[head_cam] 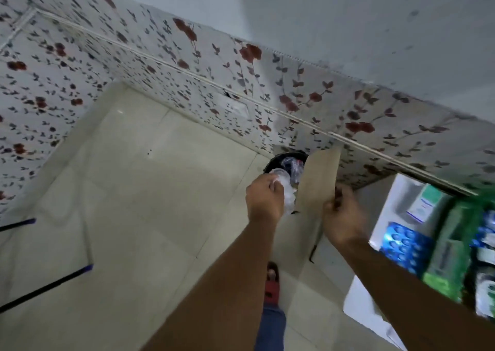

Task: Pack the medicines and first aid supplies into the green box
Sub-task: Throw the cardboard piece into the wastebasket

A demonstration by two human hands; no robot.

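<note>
A single head-worn, wide-angle camera looks forward and steeply down over both outstretched forearms, tilted so that the floor [139, 216] and the flower-patterned wall [187, 82] run diagonally across the frame. The left hand [263, 200] and right hand [341, 219] sit close to the lens, near centre, above a dark bin [288, 163] standing where floor meets wall. A white surface [385, 216] crowded with blurred packets cuts in at the right edge. One foot in a red sandal [272, 287] appears directly below. No second view exists to share the scene.
</note>
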